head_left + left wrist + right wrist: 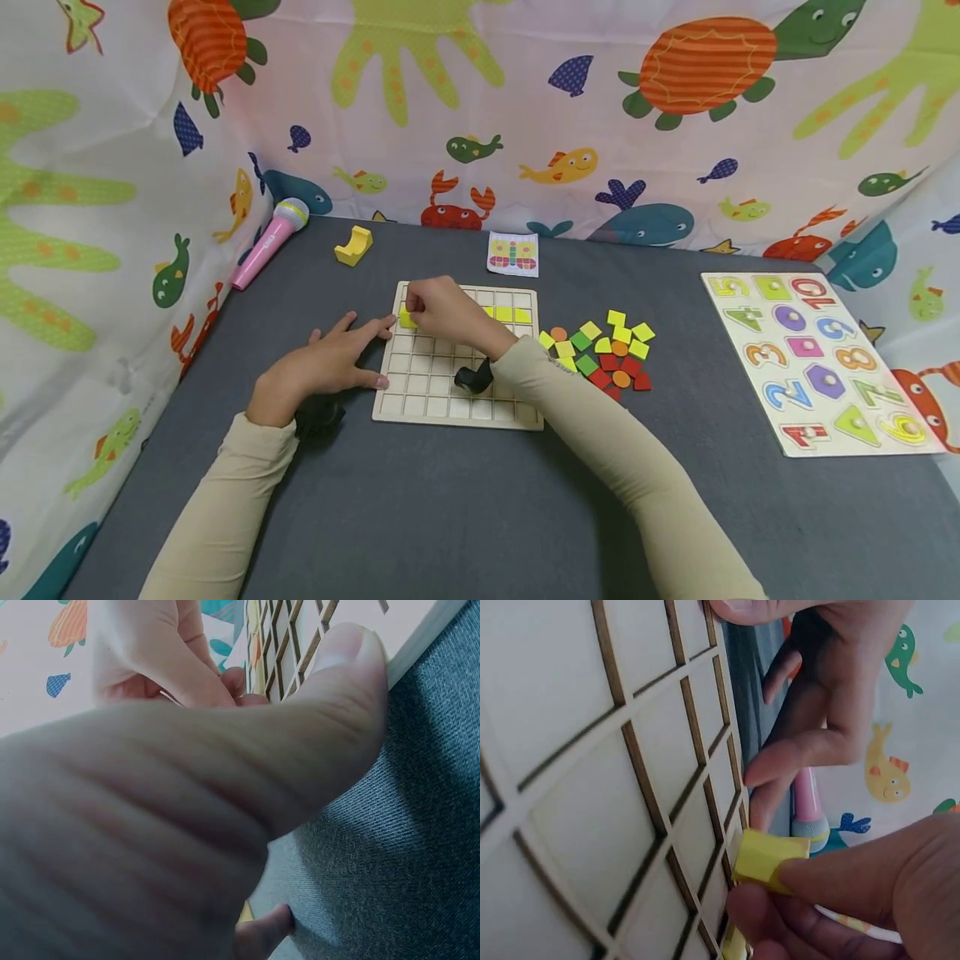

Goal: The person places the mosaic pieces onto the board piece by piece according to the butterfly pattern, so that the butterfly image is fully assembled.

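A wooden grid board (417, 406) lies flat on the grey table. My right hand (456, 315) is over its upper left part and pinches a yellow square tile (759, 859) between thumb and fingers, at the left edge of the grid. Yellow squares (506, 314) sit in a row of cells to the right, partly covered by that hand. My left hand (318, 368) touches the board's left edge with spread fingers and thumb; the thumb (345, 697) rests on the rim in the left wrist view.
Loose yellow, green, red and orange tiles (602, 347) lie right of the board. Behind it is a small pattern card (513, 254). A yellow curved block (353, 247) and a pink microphone (270, 243) lie back left; a number puzzle (821, 362) lies far right.
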Available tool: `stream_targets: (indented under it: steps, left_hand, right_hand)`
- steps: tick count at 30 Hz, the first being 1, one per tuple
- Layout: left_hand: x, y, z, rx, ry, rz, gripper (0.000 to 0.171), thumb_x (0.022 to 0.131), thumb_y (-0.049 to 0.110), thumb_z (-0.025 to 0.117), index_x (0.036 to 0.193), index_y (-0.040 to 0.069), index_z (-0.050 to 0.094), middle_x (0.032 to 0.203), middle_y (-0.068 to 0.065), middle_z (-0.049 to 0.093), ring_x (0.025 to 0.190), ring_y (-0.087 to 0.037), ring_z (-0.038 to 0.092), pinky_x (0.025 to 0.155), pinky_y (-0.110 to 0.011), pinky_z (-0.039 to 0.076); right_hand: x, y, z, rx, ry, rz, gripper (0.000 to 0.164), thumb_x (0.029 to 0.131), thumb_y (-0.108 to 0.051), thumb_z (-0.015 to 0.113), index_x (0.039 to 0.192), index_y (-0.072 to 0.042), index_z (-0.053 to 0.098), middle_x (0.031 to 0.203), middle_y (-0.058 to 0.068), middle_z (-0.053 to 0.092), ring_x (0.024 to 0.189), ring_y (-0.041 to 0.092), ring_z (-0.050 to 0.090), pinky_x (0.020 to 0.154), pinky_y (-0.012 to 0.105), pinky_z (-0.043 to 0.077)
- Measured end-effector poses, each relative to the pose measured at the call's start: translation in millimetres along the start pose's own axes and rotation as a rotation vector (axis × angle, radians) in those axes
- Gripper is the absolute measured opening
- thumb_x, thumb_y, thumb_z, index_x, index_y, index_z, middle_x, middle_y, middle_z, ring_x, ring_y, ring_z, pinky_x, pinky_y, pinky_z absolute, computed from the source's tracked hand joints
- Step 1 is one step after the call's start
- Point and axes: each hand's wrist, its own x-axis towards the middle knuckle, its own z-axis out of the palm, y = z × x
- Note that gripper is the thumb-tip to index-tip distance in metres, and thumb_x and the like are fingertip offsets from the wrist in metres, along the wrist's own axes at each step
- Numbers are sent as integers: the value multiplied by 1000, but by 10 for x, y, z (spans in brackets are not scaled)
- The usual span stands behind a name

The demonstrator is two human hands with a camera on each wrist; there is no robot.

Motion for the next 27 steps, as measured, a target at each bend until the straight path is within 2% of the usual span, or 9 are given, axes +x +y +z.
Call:
stream_targets:
  steps: [6,13,17,21,27]
  left_hand:
    - [2,4,-6,10,-6,-6,97,95,42,82,170,17,26,172,-18,32,159,-54,1,113,-86,3]
    - [4,26,-9,22,-14,-19,98,96,42,82,171,17,24,172,-17,33,160,-53,1,113,-86,4]
    - [13,44,-10,25,-8,-12,96,97,40,81,171,17,25,172,-16,34,160,-54,2,113,-86,4]
    - [14,33,-3,26,-1,-3,96,97,39,81,171,17,25,171,-16,35,159,-54,3,113,-86,5]
    - [-5,23,-8,23,-8,-12,98,96,41,82,171,16,24,170,-18,36,159,-54,1,113,-86,5]
  right_hand:
    - [40,-2,60,-44,31,27,12,98,5,66,92,-2,73,85,7,71,76,19,63,71,27,49]
    - [64,-48,107,-105,6,22,14,96,5,66,88,-4,72,81,5,68,77,18,60,70,27,45]
    - [56,-70,121,-165,4,18,21,96,8,63,81,-5,68,76,4,61,78,18,54,70,28,41]
    - [45,-60,138,-174,-8,22,24,96,10,60,79,-6,63,72,2,53,72,18,49,66,27,37]
    - [1,-67,100,-124,-26,51,16,98,6,62,90,-3,72,82,6,67,75,19,57,69,27,44]
